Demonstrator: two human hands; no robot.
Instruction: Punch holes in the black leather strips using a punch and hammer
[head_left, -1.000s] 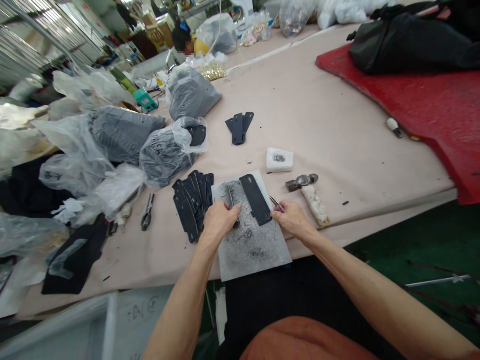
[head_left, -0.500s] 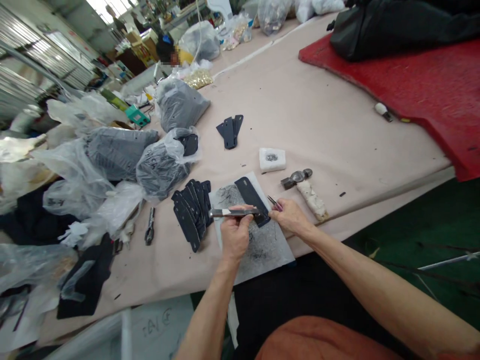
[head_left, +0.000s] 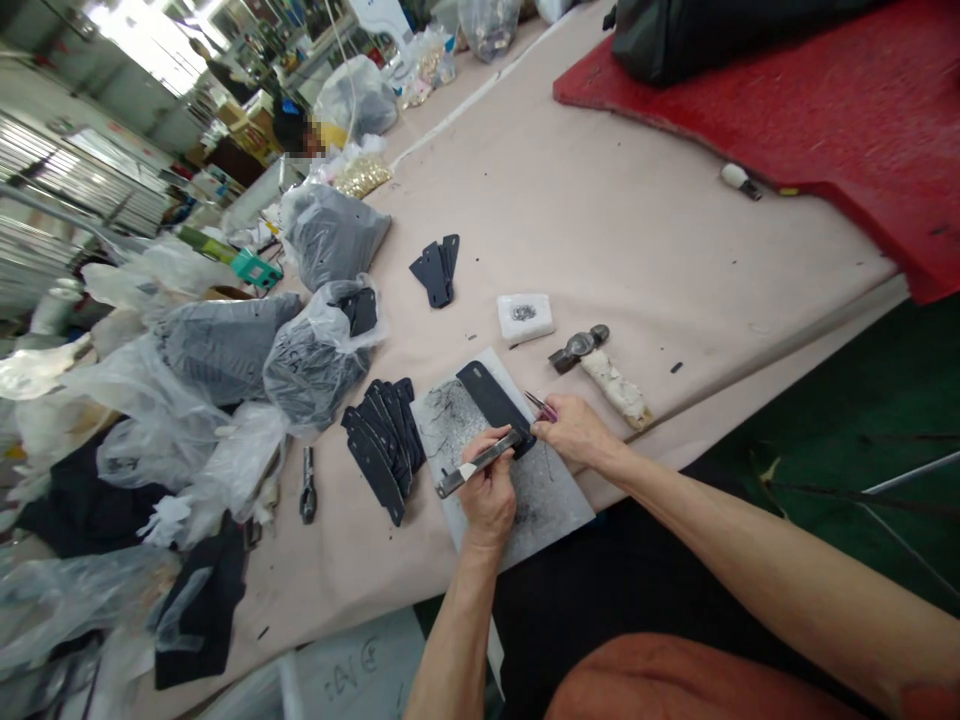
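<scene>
A dark slotted panel (head_left: 491, 395) lies on a speckled white board (head_left: 555, 520), just beyond the left hand (head_left: 489, 500) and to the left of the right hand (head_left: 574, 428). The left hand pinches a flat metal bar (head_left: 476, 466) between thumb and fingers, its far tip over the panel's near end; whether tip and panel touch, I cannot tell. The right hand is closed around a slim pointed tool (head_left: 543, 406) with a purple grip, fingertips beside the panel's right edge.

Left of the left hand, just off the board, is an overlapping pile of dark panels (head_left: 382, 450); farther left lies a dark metal tool (head_left: 307, 487). Beyond the right hand are a ball-peen hammer (head_left: 581, 347) with a white-wrapped handle and a white block (head_left: 525, 316) with a dark smudge. Well beyond both hands, smaller dark pieces (head_left: 436, 272) lie fanned out.
</scene>
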